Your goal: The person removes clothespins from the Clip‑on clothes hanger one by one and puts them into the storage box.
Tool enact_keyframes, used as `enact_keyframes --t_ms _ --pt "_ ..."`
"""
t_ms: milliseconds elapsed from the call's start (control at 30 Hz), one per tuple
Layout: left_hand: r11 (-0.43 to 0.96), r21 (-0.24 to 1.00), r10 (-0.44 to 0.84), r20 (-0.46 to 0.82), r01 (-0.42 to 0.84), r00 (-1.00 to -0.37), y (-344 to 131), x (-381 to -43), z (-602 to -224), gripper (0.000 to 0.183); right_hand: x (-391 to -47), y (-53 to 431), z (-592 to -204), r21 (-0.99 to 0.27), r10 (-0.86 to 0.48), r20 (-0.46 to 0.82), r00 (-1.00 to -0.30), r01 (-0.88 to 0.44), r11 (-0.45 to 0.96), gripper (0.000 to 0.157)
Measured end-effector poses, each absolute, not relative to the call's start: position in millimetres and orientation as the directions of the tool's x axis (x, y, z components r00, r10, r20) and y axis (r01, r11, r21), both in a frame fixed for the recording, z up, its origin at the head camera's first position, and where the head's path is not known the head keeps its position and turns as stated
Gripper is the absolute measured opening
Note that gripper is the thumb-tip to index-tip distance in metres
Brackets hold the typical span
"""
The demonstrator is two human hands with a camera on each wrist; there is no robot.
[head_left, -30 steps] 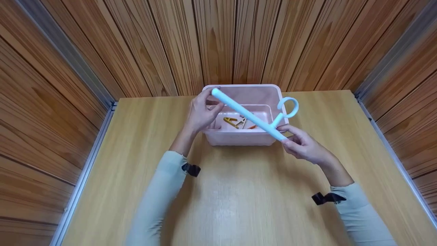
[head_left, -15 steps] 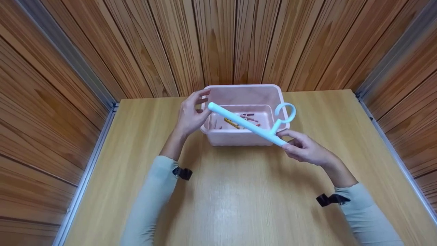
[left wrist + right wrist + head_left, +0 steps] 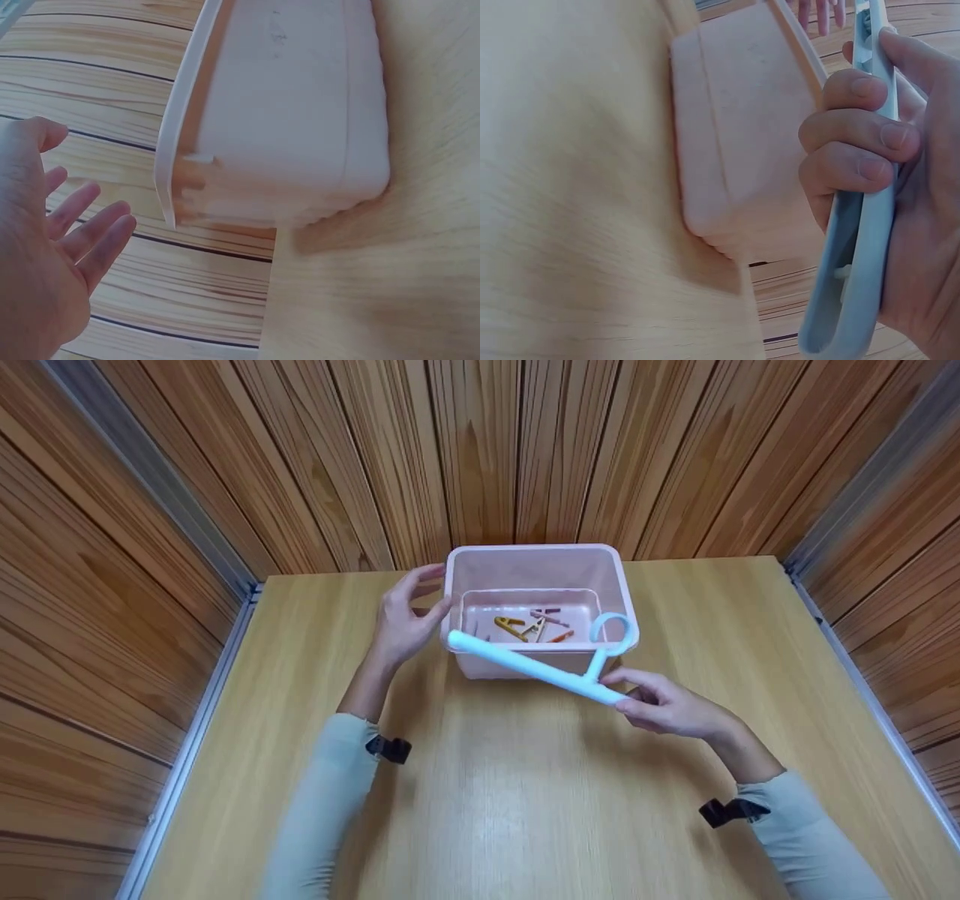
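Note:
My right hand (image 3: 671,706) grips a light-blue plastic clothes hanger (image 3: 517,661) by its right end. The hanger slants up to the left across the front of a pink plastic bin (image 3: 536,559), its round hook overlapping the bin's right front corner in the head view. In the right wrist view, curled fingers (image 3: 855,127) wrap the hanger's hollow bar (image 3: 866,247). My left hand (image 3: 405,619) is beside the bin's left rim, fingers spread and holding nothing; the left wrist view shows its loose fingers (image 3: 94,232) apart from the bin's wall (image 3: 277,112).
Inside the bin lie several small clips, among them a yellow one (image 3: 510,628), an orange one (image 3: 561,637) and a pink one (image 3: 551,617). The bin stands at the back of the wooden table (image 3: 495,795), close to the plank wall (image 3: 480,457).
My left hand has come away from the hanger's left end and moved left and down beside the bin. The hanger's left end has dropped toward the front rim, uncovering the clips.

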State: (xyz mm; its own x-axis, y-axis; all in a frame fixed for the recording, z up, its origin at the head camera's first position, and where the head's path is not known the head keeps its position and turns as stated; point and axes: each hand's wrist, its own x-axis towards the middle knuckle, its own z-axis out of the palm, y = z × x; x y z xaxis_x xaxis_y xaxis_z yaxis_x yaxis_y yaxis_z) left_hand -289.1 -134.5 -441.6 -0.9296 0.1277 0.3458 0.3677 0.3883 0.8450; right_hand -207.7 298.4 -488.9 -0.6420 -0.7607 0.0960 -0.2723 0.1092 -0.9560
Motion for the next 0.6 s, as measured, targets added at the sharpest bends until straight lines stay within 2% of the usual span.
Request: enact_keyframes --t_ms 233,600 --pt "0.379 0.863 0.123 0.311 0.334 -0.942 -149.9 -284.4 -451.5 0.054 -205.7 293.6 -495.9 -0.967 -0.796 0.041 -0.603 -0.226 0.121 0.030" --pt "0.492 0.824 0.141 0.242 0.280 -0.960 -169.5 -275.2 -465.2 0.066 -200.7 286.5 -504.2 -0.951 -0.803 -0.068 -0.593 -0.205 0.231 0.029"
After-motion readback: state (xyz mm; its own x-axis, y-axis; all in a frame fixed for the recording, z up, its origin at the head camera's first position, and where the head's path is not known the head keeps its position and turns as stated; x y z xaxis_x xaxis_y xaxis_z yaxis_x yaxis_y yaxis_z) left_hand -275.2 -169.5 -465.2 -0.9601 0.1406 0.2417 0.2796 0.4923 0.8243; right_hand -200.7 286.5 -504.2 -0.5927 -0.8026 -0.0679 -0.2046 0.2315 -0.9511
